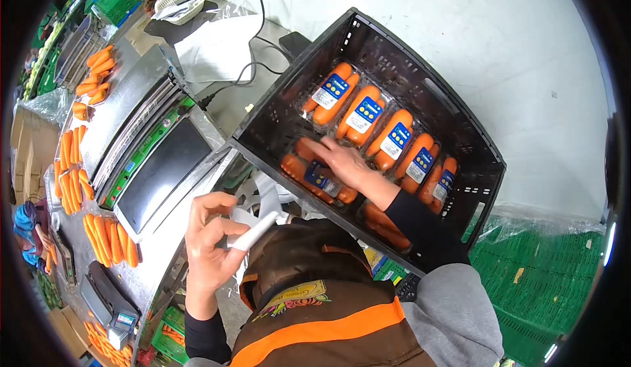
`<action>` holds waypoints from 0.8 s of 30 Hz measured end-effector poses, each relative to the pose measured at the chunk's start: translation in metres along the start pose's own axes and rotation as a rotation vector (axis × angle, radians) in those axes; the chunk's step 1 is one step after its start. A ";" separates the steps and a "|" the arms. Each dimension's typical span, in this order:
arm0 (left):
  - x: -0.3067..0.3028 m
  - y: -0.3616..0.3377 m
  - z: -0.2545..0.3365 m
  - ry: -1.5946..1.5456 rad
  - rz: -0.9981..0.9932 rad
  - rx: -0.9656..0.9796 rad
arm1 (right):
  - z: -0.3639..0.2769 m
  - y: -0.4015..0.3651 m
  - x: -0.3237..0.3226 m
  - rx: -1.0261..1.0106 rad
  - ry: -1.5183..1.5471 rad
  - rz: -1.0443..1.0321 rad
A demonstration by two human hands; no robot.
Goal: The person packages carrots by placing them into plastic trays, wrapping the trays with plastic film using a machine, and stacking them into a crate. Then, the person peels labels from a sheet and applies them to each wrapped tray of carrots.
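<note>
A black plastic crate point(420, 71) holds several wrapped packs of carrots with blue and white labels. My right hand point(342, 163) reaches inside it, fingers on a labelled carrot pack point(317, 177) at the crate's near left corner. Against the far side stands a row of packs, among them a labelled pack point(363, 114). My left hand point(213, 242) is raised outside the crate, left of my apron, its thumb and fingers closed on a white strip point(255, 232) that looks like paper or label backing.
Left of the crate is a wrapping machine point(164, 170) with a dark plate. Loose carrots point(108, 239) lie in groups on the metal table. A scale point(118, 318) is at lower left. Green crates point(532, 281) stand at right. Another person point(33, 235) is at far left.
</note>
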State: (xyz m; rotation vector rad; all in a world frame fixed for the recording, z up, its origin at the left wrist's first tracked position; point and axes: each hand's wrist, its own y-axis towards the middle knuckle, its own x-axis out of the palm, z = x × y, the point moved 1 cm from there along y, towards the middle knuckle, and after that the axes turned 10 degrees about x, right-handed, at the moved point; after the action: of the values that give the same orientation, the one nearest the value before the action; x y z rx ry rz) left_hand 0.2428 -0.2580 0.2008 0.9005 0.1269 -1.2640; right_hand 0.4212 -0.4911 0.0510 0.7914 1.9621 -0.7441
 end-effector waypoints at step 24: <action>0.035 0.007 0.003 -0.776 -0.049 -0.509 | -0.083 -0.071 -0.085 -0.131 1.290 -0.198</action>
State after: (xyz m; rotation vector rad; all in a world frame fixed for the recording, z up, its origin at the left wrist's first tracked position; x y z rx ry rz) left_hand 0.2595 -0.2860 0.1871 -0.0572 -0.1438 -1.4555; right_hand 0.3618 -0.4940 0.1762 1.1456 3.2147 -0.1312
